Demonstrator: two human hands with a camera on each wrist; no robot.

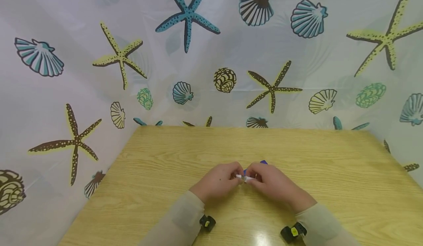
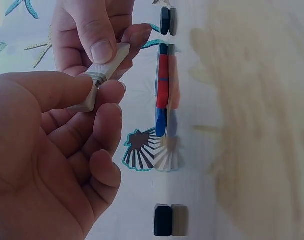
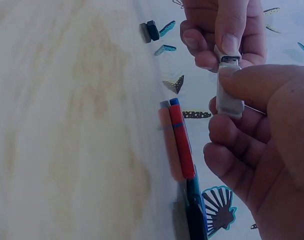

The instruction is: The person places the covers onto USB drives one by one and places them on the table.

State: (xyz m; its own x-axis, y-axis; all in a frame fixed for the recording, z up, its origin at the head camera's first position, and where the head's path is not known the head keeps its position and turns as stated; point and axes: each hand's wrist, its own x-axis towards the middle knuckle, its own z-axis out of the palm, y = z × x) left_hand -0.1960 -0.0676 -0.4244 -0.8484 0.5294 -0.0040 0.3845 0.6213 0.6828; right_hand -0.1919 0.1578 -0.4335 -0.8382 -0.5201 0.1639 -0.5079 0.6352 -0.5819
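Observation:
In the head view, my left hand (image 1: 220, 181) and right hand (image 1: 272, 183) meet low over the table, fingertips close together. Each one pinches a part of a small white USB stick (image 1: 248, 179). The right wrist view shows the longer white part (image 3: 230, 100) between the right thumb and fingers. There the left hand (image 3: 234, 30) grips the other white part, its end showing dark and metallic. Seen from the left wrist, a metal band (image 2: 98, 77) lies where the two parts face each other. Whether they touch is hard to tell.
A slim red and blue object (image 2: 163, 80) lies on the table beyond the hands. Small dark blocks (image 2: 163, 220) lie along the same line. In the head view only blue bits (image 1: 263, 162) show behind the right hand. A shell-patterned curtain (image 1: 198, 62) borders the wooden table (image 1: 158, 154).

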